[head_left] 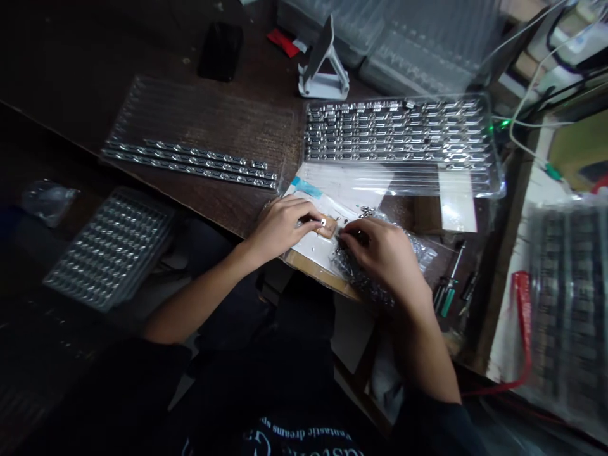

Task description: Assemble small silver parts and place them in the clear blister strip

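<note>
Pinched between thumb and fingers, a small metal part [323, 222] is in my left hand [284, 227], beside a small tan block [327, 228] on a white board [311, 248]. My right hand [380, 248] has its fingers pressed together just right of the block; what they hold, if anything, is too small to tell. Under and around my right hand lies a clear plastic bag [354, 269] of small metal pieces. Behind my hands stand a clear tray [403, 183] with rows of metal connectors and, to the left, another tray [190, 120] with several connector rows along its near side.
A white stand [323, 83] and dark phone-like object [221, 50] are at the back. Screwdrivers [449, 288] lie right of my right hand. Stacked filled trays [111, 250] sit lower left. Cables and a red strap [524, 323] are at the right.
</note>
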{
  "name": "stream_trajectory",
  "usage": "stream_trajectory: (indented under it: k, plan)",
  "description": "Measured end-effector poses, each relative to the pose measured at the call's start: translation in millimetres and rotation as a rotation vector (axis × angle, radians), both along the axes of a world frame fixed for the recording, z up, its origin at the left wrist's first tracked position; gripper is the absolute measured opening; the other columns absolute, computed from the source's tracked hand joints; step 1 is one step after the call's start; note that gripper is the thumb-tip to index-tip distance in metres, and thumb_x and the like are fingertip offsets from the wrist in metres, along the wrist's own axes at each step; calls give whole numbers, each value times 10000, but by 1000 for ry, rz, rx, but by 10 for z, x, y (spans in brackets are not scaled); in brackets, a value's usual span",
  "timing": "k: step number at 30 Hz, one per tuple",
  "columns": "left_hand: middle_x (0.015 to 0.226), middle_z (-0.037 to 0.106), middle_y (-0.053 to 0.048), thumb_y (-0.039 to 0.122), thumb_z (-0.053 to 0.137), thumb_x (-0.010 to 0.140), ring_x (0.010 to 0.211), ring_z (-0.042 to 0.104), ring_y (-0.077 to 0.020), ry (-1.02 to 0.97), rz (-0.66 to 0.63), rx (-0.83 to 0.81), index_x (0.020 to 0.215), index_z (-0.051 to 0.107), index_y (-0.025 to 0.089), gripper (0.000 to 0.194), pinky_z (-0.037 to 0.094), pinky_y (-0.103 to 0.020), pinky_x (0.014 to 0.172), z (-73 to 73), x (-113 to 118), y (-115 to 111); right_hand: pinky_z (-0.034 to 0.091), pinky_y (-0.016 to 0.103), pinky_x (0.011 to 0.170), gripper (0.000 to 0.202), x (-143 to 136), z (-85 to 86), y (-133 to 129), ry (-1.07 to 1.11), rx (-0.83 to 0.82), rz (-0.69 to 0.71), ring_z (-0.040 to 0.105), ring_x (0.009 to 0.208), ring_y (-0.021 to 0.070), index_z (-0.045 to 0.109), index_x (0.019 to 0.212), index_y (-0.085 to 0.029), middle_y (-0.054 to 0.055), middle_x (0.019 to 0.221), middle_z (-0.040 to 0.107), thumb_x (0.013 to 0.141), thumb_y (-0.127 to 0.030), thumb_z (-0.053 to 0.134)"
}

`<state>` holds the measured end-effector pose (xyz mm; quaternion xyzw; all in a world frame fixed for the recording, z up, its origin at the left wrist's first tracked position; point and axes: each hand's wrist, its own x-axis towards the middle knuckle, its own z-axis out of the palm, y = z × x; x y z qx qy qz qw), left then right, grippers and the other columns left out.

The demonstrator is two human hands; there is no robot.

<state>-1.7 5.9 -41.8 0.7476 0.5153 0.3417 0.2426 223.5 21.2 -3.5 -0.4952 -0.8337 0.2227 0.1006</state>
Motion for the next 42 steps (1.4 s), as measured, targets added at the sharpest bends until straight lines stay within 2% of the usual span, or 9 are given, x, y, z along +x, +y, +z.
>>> stream_trajectory:
  k: [3,5,11,14,17,24,29,35,42]
  plan:
    - [933,769,-22,224,728,885,922,688,-194,-22,-27,18,887,713,208,21,500,-327,837,-5,4,-10,486,354,762,212,-40,-47,43,2,133,-80,674,865,251,759,1045,-188,104,971,740,943,-283,599]
    - [924,766,-26,218,710,898,913,692,-193,-43,-26,25,889,712,206,15,511,-327,830,0,-5,-17,486,371,788,230,-77,-90,76,-21,165,-54,664,898,266,763,1083,-193,113,993,736,949,-272,593]
    - [926,766,-35,246,670,924,860,697,-170,-207,212,38,951,707,186,75,528,-301,798,24,-51,-27,479,369,779,176,-147,-131,96,-29,159,8,639,858,258,757,947,-182,110,937,733,925,-204,584]
    - [900,758,-22,219,698,901,864,680,-173,-153,193,53,906,697,191,29,506,-304,812,13,-44,-31,492,343,758,155,-169,-97,56,92,121,-14,663,821,232,722,969,-177,91,896,737,918,-196,577]
    - [919,753,-15,205,708,893,890,666,-186,-92,200,37,902,680,200,30,476,-318,833,-10,-30,-41,507,322,781,199,-208,-81,18,203,90,45,698,870,213,710,1041,-195,84,969,757,969,-204,524]
    - [1024,735,-29,244,662,926,972,613,-234,149,136,26,960,656,215,45,400,-355,856,-8,-13,-92,525,317,789,190,-285,-162,1,240,73,79,699,867,196,724,1018,-215,78,976,751,992,-239,537]
    - [1018,730,-28,234,648,934,976,610,-237,136,164,25,970,653,224,38,391,-349,843,-3,-13,-100,531,334,841,250,-291,-220,-7,192,102,126,686,943,207,745,1089,-238,89,1042,739,1008,-237,508]
    - [1030,734,-30,259,644,939,976,615,-247,151,189,13,971,652,228,45,394,-353,835,5,-3,-87,504,342,825,302,-330,-193,-30,75,188,176,652,907,229,758,1105,-203,108,1017,736,1021,-206,468]
    - [1064,743,-34,263,655,930,985,628,-250,172,174,17,996,659,234,72,413,-365,844,-13,-44,-65,467,335,799,298,-332,-155,-2,-3,146,198,631,893,232,742,1166,-194,109,1015,737,1023,-220,482]
